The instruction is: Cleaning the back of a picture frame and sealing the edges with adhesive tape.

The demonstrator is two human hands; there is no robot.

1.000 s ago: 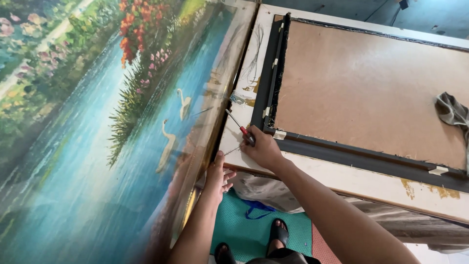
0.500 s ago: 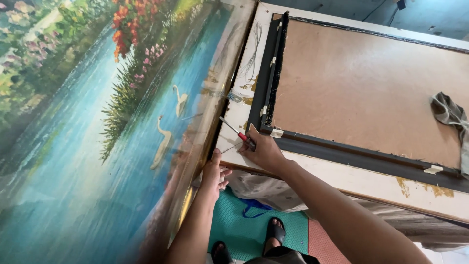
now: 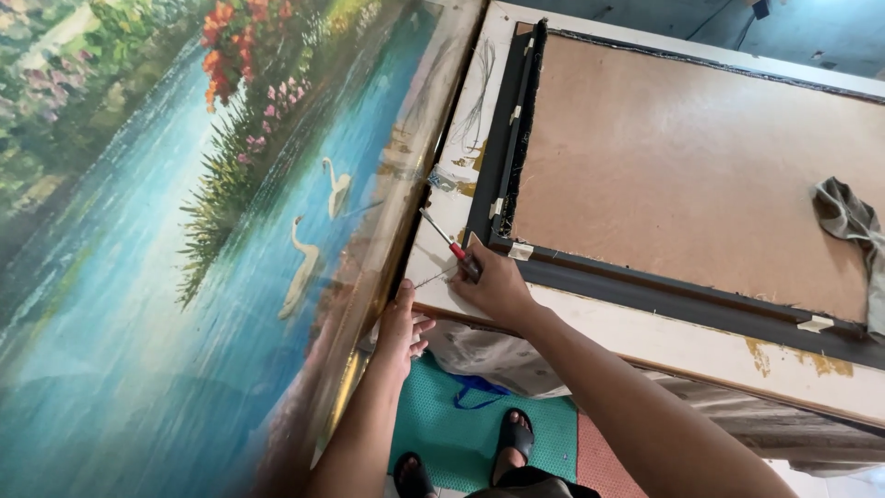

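The right hand has its fingers clamped round a slim screwdriver with a red handle and bright metal shaft, whose tip points up and away from the knuckles, over the worn white wooden tabletop. Just beyond those fingers lies the corner of a black picture frame with a brown fibreboard back. The left hand has its fingers together, flat against the gilt edge of a large painted canvas of swans on blue water. A grey rag lies well apart.
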